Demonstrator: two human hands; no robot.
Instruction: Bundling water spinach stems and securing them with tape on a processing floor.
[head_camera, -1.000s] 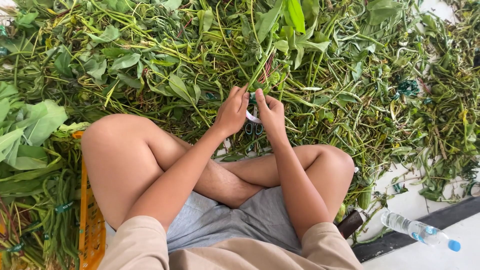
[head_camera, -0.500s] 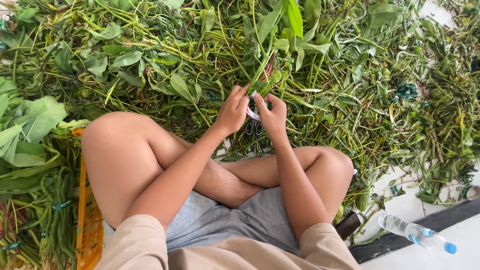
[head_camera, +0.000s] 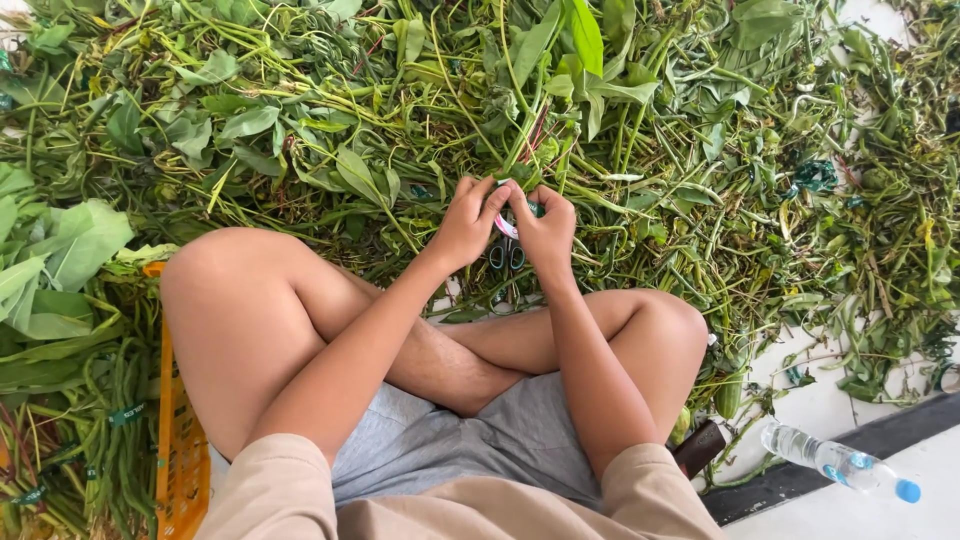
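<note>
**Stem Bundle Held Between Both Hands**

Left hand (head_camera: 465, 220) and right hand (head_camera: 545, 228) have fingers closed around a bunch of green stems (head_camera: 530, 140). The bunch's long axis runs far from the fingertips over the leaf pile (head_camera: 300, 150). Both hands are equally near.

2 hands (head_camera: 466, 222) (head_camera: 545, 232), 1 water bottle (head_camera: 838, 463), 1 orange crate (head_camera: 178, 460), 1 greens pile (head_camera: 400, 120).

A bunch of long green stems (head_camera: 540, 120) with broad leaves stands nearly upright at the scene's centre, its lower ends gathered together. A thin pinkish-white band (head_camera: 507, 225) circles those ends, just above the heap of greens.
</note>
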